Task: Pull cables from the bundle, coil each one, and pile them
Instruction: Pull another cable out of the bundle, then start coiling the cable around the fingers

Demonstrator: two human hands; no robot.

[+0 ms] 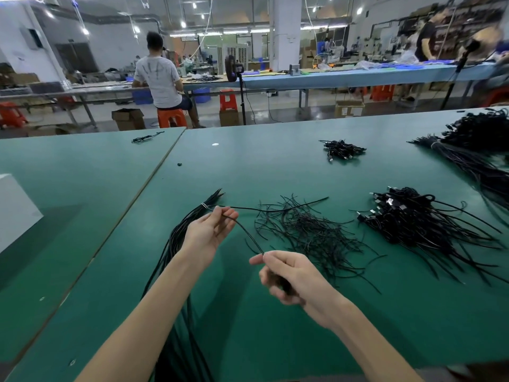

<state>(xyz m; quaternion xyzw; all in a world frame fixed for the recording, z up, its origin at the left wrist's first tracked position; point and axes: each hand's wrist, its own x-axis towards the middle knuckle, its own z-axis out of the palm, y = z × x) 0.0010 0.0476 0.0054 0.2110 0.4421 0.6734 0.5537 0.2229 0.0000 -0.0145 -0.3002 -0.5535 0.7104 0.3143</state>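
Observation:
A long bundle of black cables [176, 244], tied near its far end with a light band, lies on the green table [275, 166] and runs under my left arm toward me. My left hand [209, 230] pinches one black cable [248, 235] that arcs across to my right hand [286, 274]. My right hand grips that cable, with dark coiled turns showing inside its fingers. The cable's far part stretches right across a loose heap of thin black ties [308, 232].
A pile of coiled cables with plugs [413, 219] lies to the right. A smaller pile [344, 150] sits farther back, and more bundles [479, 142] at the far right. A white box [13, 205] stands at the left edge. People work at benches behind.

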